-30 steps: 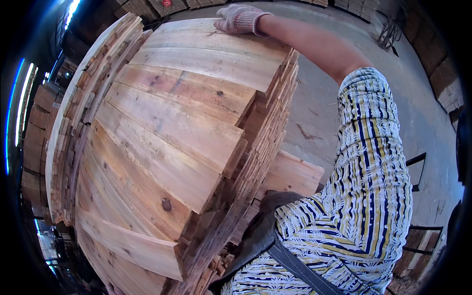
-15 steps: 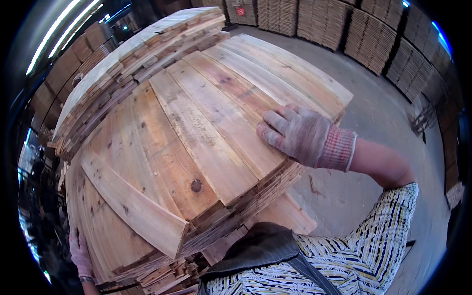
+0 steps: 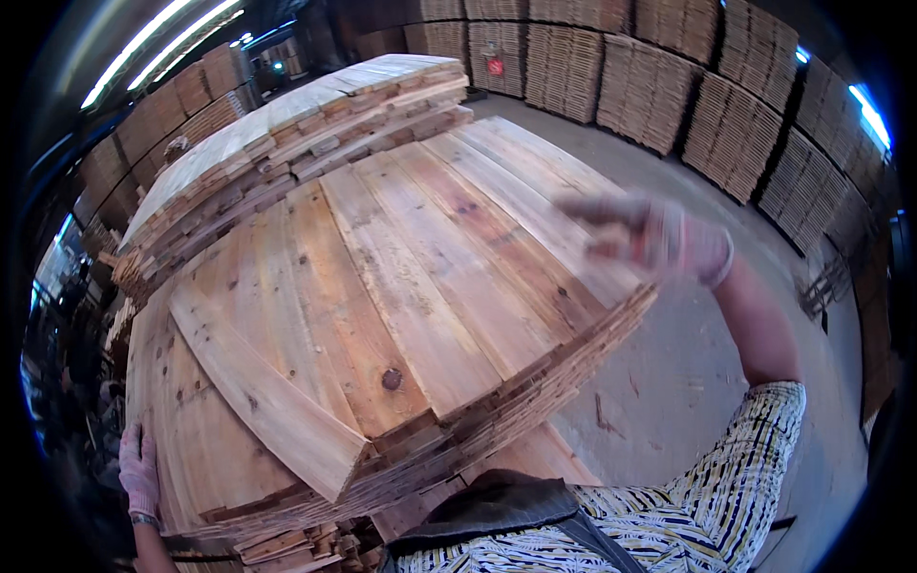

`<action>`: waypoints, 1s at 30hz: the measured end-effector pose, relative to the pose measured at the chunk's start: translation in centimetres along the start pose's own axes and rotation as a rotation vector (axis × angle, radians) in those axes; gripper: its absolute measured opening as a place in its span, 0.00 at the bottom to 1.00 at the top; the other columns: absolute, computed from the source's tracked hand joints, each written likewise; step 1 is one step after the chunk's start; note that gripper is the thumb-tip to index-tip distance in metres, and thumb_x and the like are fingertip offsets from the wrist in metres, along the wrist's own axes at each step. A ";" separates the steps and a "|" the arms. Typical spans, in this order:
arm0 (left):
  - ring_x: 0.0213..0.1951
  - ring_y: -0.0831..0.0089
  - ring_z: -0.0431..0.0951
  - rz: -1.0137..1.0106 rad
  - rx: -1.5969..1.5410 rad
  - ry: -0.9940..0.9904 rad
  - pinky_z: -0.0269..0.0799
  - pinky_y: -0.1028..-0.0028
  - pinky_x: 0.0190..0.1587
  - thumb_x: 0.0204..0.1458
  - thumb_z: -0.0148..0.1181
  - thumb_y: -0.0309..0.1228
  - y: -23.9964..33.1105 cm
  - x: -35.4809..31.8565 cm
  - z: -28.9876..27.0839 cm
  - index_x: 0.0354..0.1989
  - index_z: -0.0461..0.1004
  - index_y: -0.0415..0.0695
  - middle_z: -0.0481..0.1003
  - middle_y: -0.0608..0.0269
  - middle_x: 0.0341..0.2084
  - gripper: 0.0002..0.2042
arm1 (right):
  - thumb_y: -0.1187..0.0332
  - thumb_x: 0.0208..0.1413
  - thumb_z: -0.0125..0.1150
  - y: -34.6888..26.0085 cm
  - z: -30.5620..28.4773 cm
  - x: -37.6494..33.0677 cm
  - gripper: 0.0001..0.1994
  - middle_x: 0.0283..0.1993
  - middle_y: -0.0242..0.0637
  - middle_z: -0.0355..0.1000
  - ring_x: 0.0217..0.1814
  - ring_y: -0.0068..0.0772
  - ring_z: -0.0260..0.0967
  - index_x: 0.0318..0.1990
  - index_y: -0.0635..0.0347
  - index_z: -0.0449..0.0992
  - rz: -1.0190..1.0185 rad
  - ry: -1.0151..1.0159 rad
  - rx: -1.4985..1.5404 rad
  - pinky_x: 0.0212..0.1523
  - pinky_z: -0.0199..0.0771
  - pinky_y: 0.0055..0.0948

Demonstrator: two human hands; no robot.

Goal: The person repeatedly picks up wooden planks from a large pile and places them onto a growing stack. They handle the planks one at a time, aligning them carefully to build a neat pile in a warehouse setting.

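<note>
One loose board [image 3: 267, 392] is lying aslant on the near left part of the pile [image 3: 535, 384], overlapping the flat top-layer boards [image 3: 401, 258], which are sitting side by side and covering most of the pile. Judging by how the wood is lying, this layer is looking nearly complete, with the loose board being the one piece out of line; the near ends are forming a stepped edge, so the evening-up is seeming unfinished there. The left hand [image 3: 139, 473] is resting at the pile's left edge, its visible fingers straight and close together, pinching nothing that is showing. The right hand [image 3: 659, 234] is appearing blurred over the right-hand boards, fingers stretched out and apart, holding nothing visible; whether it is touching wood, one cannot tell. A higher stack [image 3: 296, 129] is standing just beyond the far ends.
</note>
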State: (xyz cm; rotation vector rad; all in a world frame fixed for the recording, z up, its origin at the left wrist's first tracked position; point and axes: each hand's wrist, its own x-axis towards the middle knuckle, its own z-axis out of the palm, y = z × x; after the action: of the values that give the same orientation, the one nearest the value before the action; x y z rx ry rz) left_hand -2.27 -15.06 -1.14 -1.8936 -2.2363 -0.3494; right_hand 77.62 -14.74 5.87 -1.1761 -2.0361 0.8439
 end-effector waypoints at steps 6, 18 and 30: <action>0.63 0.50 0.65 0.006 0.007 0.002 0.57 0.61 0.66 0.62 0.48 0.48 3.9 1.3 0.5 0.59 0.68 0.38 0.68 0.44 0.59 0.27 | 0.41 0.61 0.49 13.2 -10.4 7.8 0.37 0.64 0.50 0.65 0.67 0.43 0.62 0.66 0.65 0.60 0.463 0.272 -0.515 0.63 0.62 0.35; 0.59 0.53 0.68 0.009 0.068 0.013 0.63 0.63 0.62 0.62 0.45 0.51 5.0 0.7 -0.5 0.56 0.71 0.42 0.71 0.48 0.55 0.26 | 0.47 0.63 0.51 6.3 1.9 15.3 0.35 0.57 0.55 0.71 0.60 0.49 0.69 0.68 0.65 0.59 0.154 0.340 -0.797 0.62 0.65 0.37; 0.33 0.53 0.79 0.161 0.031 0.084 0.74 0.52 0.39 0.59 0.47 0.45 9.8 -7.2 -3.1 0.33 0.78 0.38 0.79 0.47 0.28 0.22 | 0.61 0.59 0.58 -13.6 29.7 25.4 0.33 0.61 0.47 0.68 0.59 0.31 0.67 0.70 0.60 0.56 -0.026 -0.250 -0.465 0.58 0.66 0.27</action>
State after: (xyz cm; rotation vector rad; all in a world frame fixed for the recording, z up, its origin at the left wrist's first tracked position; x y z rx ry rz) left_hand 8.56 -21.22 0.26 -1.9883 -2.0089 -0.3585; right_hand 37.72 -3.77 3.97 -1.3335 -2.5404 0.5368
